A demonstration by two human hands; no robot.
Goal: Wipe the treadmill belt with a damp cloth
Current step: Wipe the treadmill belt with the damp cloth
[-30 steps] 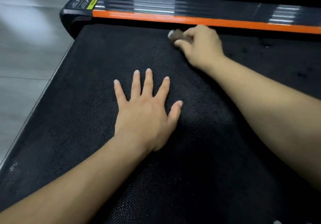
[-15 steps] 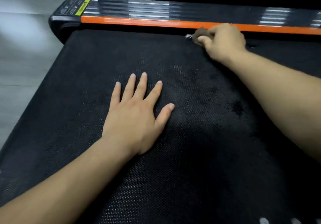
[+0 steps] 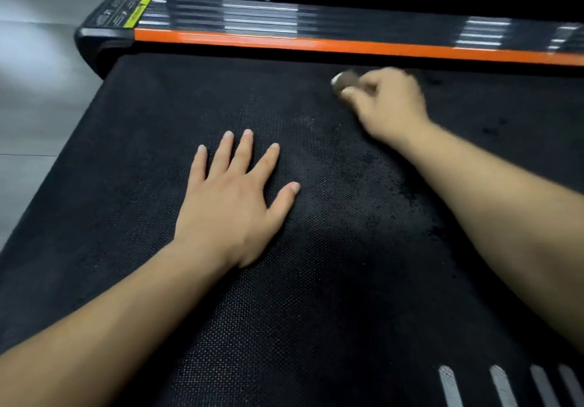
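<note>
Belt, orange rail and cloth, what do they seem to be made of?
Belt: black, matte, likely rubber or PVC; a fine dotted weave pattern shows, with darker blotches that look damp. Orange rail: smooth and glossy, painted metal or plastic, cannot tell which; it carries a light sheen. Cloth: a small grey-brown wad in the right hand, too blurred to judge.

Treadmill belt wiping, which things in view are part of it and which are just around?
In the job: treadmill belt, cloth gripped in right hand, left hand flat on the belt.
Just there: orange side rail, yellow label, grey floor.
</note>
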